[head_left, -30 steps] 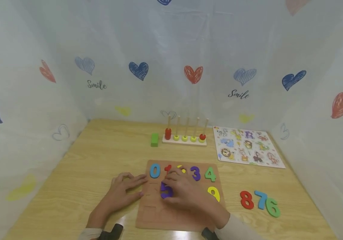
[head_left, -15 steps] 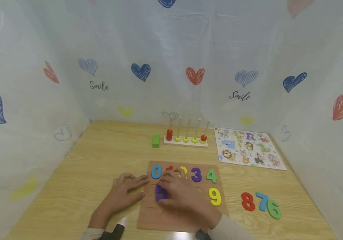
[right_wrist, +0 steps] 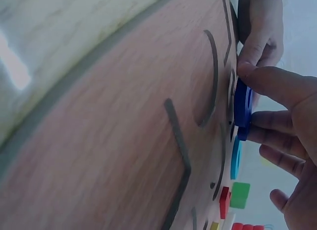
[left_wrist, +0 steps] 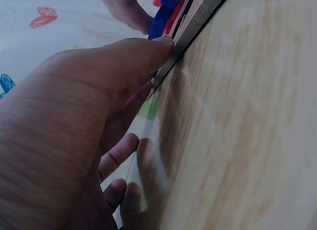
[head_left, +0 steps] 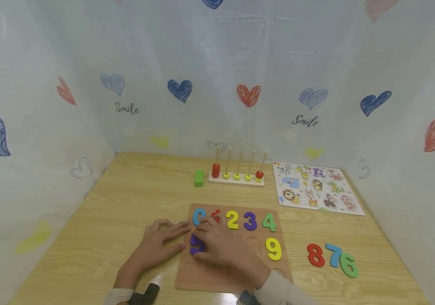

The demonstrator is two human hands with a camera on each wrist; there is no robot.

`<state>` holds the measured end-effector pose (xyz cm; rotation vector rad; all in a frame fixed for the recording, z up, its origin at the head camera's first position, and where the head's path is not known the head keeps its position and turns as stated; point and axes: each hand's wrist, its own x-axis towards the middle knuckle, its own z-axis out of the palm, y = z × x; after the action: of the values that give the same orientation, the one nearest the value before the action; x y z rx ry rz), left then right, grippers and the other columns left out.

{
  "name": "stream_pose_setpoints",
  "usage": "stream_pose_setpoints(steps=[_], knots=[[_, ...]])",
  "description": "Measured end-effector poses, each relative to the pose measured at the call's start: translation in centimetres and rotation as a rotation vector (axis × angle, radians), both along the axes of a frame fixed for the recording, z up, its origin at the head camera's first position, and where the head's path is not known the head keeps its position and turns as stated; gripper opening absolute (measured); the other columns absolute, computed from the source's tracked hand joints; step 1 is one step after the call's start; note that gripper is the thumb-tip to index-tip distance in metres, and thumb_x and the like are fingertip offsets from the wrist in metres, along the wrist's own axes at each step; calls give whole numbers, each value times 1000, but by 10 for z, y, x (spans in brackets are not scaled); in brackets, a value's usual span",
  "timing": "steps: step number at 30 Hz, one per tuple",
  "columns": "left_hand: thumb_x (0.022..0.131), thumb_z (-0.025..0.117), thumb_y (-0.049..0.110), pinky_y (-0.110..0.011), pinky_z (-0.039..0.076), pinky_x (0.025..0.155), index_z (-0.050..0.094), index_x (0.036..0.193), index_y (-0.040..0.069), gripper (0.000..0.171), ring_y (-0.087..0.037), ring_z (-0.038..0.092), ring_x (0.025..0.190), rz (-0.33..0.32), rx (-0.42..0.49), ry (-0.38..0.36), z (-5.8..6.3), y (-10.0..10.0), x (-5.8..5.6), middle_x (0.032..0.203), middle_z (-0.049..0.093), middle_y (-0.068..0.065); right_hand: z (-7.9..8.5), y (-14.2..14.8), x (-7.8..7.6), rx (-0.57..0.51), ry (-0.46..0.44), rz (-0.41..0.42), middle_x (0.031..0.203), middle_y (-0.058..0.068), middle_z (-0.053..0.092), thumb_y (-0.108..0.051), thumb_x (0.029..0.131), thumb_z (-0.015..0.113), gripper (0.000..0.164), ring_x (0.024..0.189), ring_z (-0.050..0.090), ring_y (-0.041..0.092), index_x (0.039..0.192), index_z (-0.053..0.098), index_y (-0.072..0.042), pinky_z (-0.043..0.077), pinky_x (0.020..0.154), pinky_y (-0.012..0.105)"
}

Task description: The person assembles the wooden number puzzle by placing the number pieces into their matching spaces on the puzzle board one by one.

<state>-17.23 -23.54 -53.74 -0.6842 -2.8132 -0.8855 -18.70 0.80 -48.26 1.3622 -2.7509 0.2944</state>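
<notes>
A brown wooden number board (head_left: 192,279) lies on the table. Over the left end of its second row, my right hand (head_left: 223,248) pinches a purple number 5 (head_left: 195,245) between thumb and fingers. In the right wrist view the blue-looking 5 (right_wrist: 242,104) stands slightly tilted at the board's surface; whether it sits in its recess I cannot tell. My left hand (head_left: 155,248) rests beside the board, thumb and fingertips touching its left edge. A blue 0 (head_left: 199,216), partly covered red 1 (head_left: 216,214), yellow 2 (head_left: 232,220), purple 3 (head_left: 250,221), green 4 (head_left: 269,222) and yellow 9 (head_left: 273,249) are on the board.
Right of the board lie a red 8 (head_left: 315,255), a blue 7 (head_left: 333,254) and a green 6 (head_left: 348,264). Behind it stand a green block (head_left: 199,178) and a peg counter (head_left: 236,180) with beads. An animal picture board (head_left: 305,197) lies at the back right.
My right hand has moved left across the board with the purple 5, uncovering the yellow 2 and 9. My left hand has stayed at the board's edge.
</notes>
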Motion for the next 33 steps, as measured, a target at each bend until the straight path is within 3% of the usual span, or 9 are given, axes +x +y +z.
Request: stream_pose_setpoints(steps=[13,19,25,30,33], knots=[[93,65,53,-48,28,91,61,138,33,49,-15,39,118,4,-18,17,4,0,1,148,50,15,-6,-4,2,20,3,-74,127,-7,64,-55,90,69,53,131,45,20,126,69,-16,26,108,51],[93,64,54,-47,29,91,61,138,32,50,-14,39,118,7,-33,-4,5,2,0,148,50,15,-6,-4,4,41,10,-110,130,-6,63,-57,88,69,57,130,44,19,128,69,-17,27,109,53],[92,67,51,-47,29,91,62,138,31,50,-15,40,117,-5,-19,27,5,6,-3,147,51,15,-9,5,2,6,36,-114,132,-6,61,-59,88,69,61,132,43,21,132,65,-17,26,110,53],[92,68,49,-50,28,92,62,137,31,49,-18,41,118,-6,0,51,3,5,-2,146,52,14,-9,20,7,-59,87,-98,126,-10,63,-48,92,69,41,131,46,18,123,68,-22,29,108,54],[91,70,48,-53,27,92,63,136,31,49,-21,42,120,5,7,55,3,3,-1,145,54,14,-4,35,11,-95,68,-99,122,-13,61,-43,93,69,29,131,45,16,117,68,-26,32,108,50]])
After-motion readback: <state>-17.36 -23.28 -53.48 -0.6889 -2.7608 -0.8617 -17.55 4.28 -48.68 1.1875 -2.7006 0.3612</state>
